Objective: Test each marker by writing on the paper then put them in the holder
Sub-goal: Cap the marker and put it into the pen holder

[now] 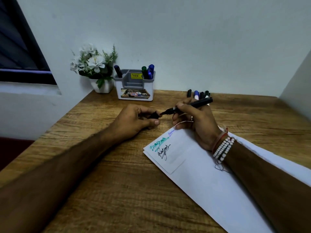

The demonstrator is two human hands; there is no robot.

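My right hand point(195, 121) grips a black marker point(193, 105) with its bare tip pointing left. Its black cap point(154, 115) sits pinched in my left hand point(134, 121), just touching the tip. Both hands hover over the wooden desk beyond the far corner of the white paper point(202, 174), which carries green, blue and black scribbles near its upper left corner. At the back stands the grey and white holder point(134, 88) with several markers upright in it. Several more markers point(198, 94) lie on the desk behind my right hand.
A white pot of artificial flowers point(96, 68) stands left of the holder against the wall. The wooden desk point(109, 182) meets walls at the back and right, and its left edge drops off beside a dark window.
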